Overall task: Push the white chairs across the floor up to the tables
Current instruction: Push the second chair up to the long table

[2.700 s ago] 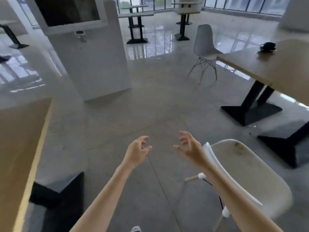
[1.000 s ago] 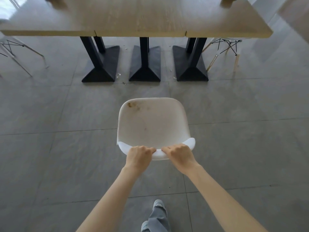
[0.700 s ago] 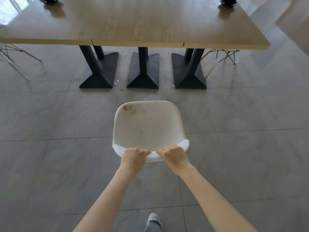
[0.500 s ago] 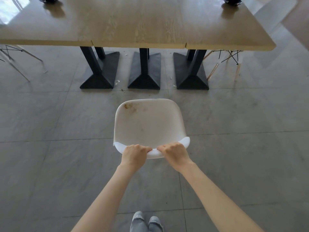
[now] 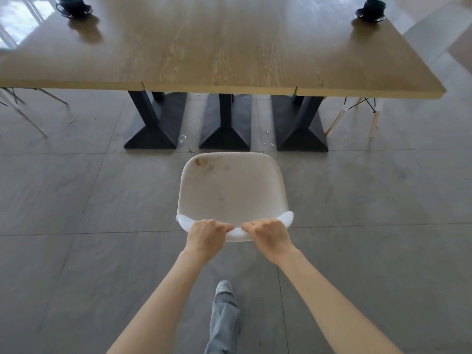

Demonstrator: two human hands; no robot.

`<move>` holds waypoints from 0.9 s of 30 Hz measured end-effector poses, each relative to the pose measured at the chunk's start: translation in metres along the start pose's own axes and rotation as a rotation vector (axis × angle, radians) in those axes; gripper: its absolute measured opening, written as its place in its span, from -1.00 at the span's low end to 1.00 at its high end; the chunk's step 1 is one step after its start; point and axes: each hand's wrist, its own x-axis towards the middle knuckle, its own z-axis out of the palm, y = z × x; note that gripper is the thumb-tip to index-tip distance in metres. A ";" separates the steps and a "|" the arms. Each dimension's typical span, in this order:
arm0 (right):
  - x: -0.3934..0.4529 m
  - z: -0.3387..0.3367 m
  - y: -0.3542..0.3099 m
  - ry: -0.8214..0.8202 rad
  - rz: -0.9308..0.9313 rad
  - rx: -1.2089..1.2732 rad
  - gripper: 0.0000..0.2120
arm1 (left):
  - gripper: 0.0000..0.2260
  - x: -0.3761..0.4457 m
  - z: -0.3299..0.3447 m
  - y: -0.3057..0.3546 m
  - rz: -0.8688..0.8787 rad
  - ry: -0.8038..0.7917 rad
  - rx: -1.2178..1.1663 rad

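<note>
Head: black table bases (image 5: 224,129) stand just beyond gripped chair (image 5: 231,187).

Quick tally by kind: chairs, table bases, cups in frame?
White chairs: 3 (gripped one, left legs only, right legs only)
Black table bases: 3
Dark cups: 2
Total: 8

Large grey floor tiles (image 5: 76,200) run under everything, their seams thin and dark. Three black pedestal bases (image 5: 224,134) stand side by side on them (small bits of litter lie between). Bright window light (image 5: 18,21) glares at the far left; pale reflective flooring (image 5: 434,29) shows at the far right.
</note>
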 end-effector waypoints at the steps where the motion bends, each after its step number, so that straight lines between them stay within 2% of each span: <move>1: 0.010 -0.001 0.003 -0.001 -0.001 0.000 -0.67 | -0.70 0.009 -0.003 -0.005 -0.001 0.002 -0.002; 17: 0.138 -0.008 0.036 -0.046 0.006 0.021 -0.61 | -0.71 0.121 -0.040 -0.075 0.045 0.089 -0.031; 27: 0.182 -0.013 0.059 -0.061 0.012 0.013 -0.66 | -0.69 0.168 -0.055 -0.090 0.058 0.041 0.017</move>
